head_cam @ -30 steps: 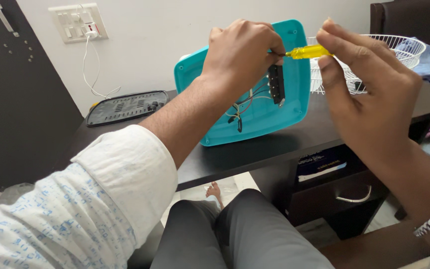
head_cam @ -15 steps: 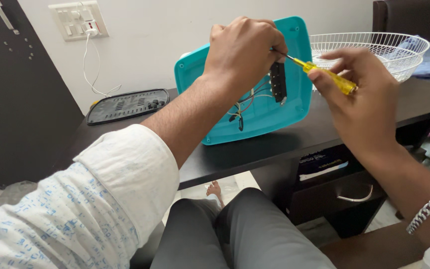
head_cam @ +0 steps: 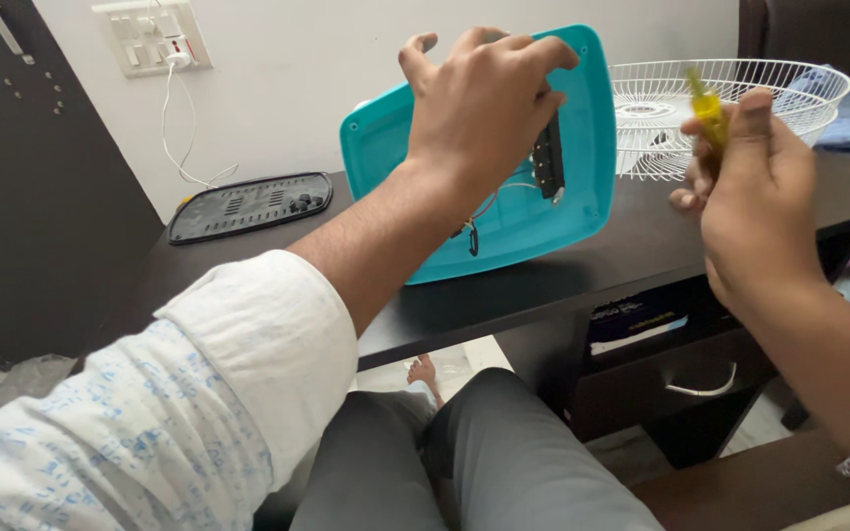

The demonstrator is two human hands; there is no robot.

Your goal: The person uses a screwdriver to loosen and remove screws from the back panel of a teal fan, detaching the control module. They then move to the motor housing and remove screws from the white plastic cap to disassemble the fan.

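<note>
A teal plastic shell (head_cam: 582, 118) stands tilted on its lower edge on the dark desk (head_cam: 632, 246), hollow side toward me. Inside it sit a black component block (head_cam: 546, 157) and thin wires (head_cam: 484, 211). My left hand (head_cam: 479, 98) grips the shell's upper part, fingers curled over the top edge and around the block. My right hand (head_cam: 750, 187) is to the right of the shell, apart from it, closed around a yellow-handled screwdriver (head_cam: 706, 106) that points upward.
A white wire fan guard (head_cam: 720, 98) lies on the desk behind my right hand. A dark grey vented plate (head_cam: 248, 204) lies at the desk's back left. A wall switch panel (head_cam: 150, 37) holds a white cable. A drawer with books sits under the desk.
My right hand has drawn the screwdriver away from the black block to the right and turned it upright. My left hand still holds the shell.
</note>
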